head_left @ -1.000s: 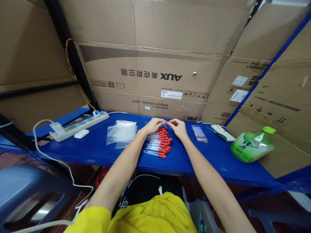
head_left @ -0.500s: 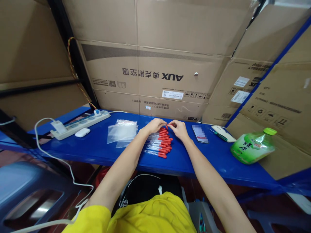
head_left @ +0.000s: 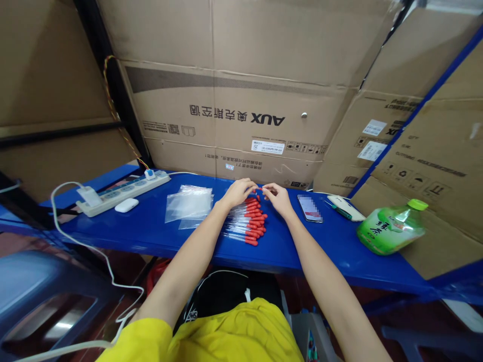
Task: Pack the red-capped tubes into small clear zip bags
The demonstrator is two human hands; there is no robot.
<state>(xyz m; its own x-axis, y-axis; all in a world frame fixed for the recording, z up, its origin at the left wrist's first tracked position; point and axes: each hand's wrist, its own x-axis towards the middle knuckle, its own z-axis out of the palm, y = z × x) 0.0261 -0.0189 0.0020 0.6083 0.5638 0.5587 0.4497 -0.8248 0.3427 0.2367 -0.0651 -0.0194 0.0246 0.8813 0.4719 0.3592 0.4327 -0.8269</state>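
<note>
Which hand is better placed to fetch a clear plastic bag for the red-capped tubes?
Left. The left hand sits at the left end of the row of clear red-capped tubes, beside the clear plastic bags on the blue shelf. The right hand would probably have to cross over the tubes.

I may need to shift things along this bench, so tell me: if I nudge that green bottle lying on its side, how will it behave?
The green bottle lies on its side on the blue bench, so a nudge across its length would probably roll it. It looks like thin plastic, probably light and slightly squashy. Its cap is on, so spilling seems unlikely.
</note>
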